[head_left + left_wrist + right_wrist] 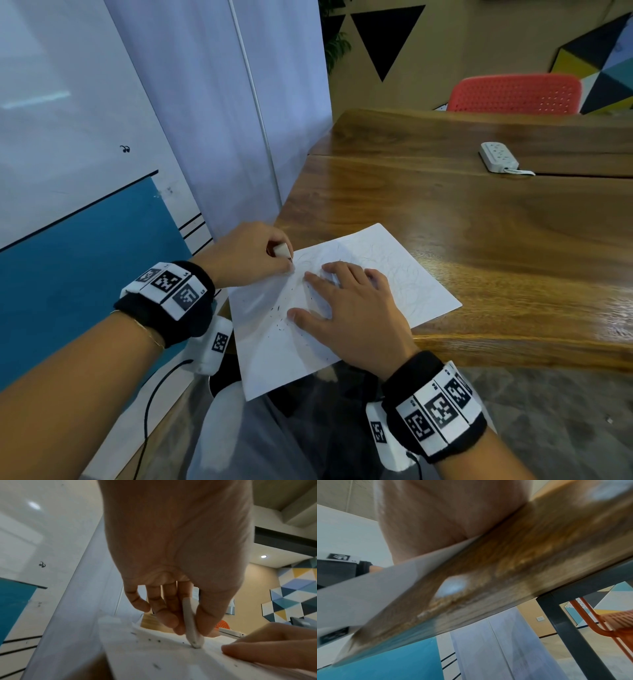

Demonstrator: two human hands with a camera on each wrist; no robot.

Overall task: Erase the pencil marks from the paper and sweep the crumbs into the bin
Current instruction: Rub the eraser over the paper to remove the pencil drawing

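Note:
A white sheet of paper (404,274) with faint pencil scribbles lies on the near corner of the wooden table (479,219), its near end hanging past the edge. My left hand (253,253) pinches a white eraser (281,249) and presses its dirty tip onto the paper's left edge; the eraser (190,623) sits between thumb and fingers. My right hand (346,308) lies flat on the paper, fingers spread, holding it down. Dark eraser crumbs (279,313) are scattered between the two hands. No bin is in view.
A white power strip (498,156) lies on the far part of the table. A red chair (513,92) stands behind the table. A whiteboard and white curtain are on the left. My lap is below the overhanging paper.

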